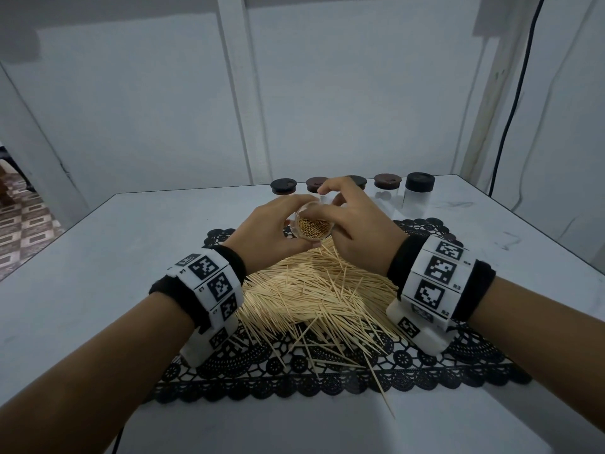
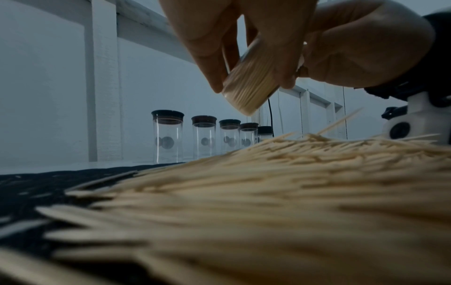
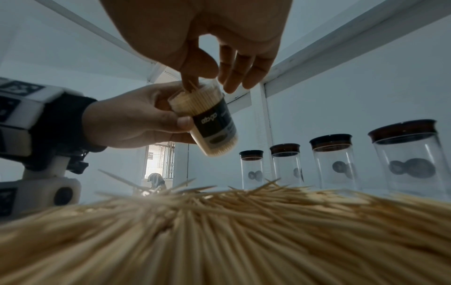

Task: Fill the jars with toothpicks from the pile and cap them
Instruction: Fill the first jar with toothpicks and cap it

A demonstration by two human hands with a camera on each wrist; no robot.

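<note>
Above the toothpick pile (image 1: 314, 290) — both hands at one open jar (image 1: 310, 226).
Left hand (image 1: 262, 231) grips the tilted, toothpick-packed jar; right hand (image 1: 353, 221) pinches toothpicks at its mouth. Five capped empty jars (image 1: 386, 188) line the tabletop (image 1: 98, 257) behind — pile on black lace mat (image 1: 327, 381).
</note>
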